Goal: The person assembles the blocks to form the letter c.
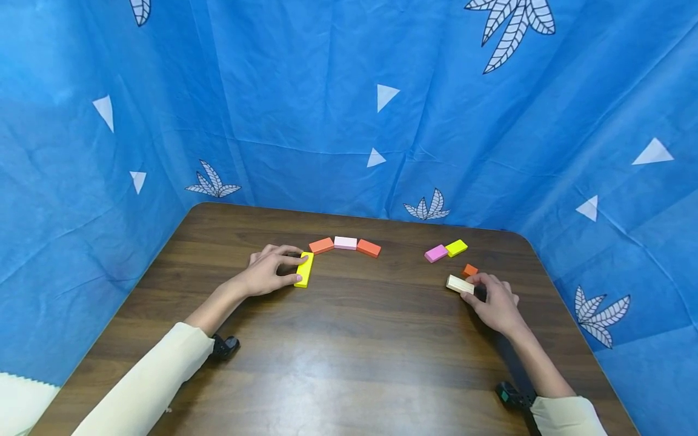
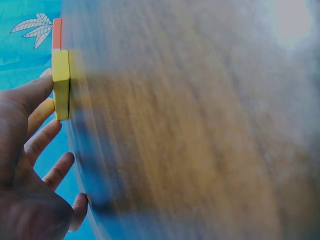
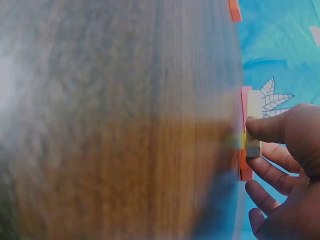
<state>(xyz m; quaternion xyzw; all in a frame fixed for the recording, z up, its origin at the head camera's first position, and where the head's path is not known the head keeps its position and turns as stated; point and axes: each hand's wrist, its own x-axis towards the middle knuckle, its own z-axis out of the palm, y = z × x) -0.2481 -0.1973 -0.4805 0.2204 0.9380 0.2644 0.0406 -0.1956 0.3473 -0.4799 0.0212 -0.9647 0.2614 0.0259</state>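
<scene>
My left hand (image 1: 267, 270) is at a yellow block (image 1: 304, 270), thumb near its close end and a fingertip near its far end, pinching it lengthwise on the table. The other fingers of that hand spread behind, as the left wrist view shows. The far end of the yellow block meets a row of an orange-red block (image 1: 322, 245), a pale pink block (image 1: 346, 243) and another orange-red block (image 1: 369, 248). On the right, my right hand (image 1: 495, 301) pinches a cream wooden block (image 3: 254, 107) between thumb and fingers, in front of a small orange block (image 1: 470, 270).
Behind the right hand, a pink block (image 1: 436, 253) and a yellow-green block (image 1: 457, 247) lie end to end. The brown wooden table (image 1: 349, 339) has rounded far corners, and a blue patterned cloth (image 1: 305, 121) hangs along its back and sides.
</scene>
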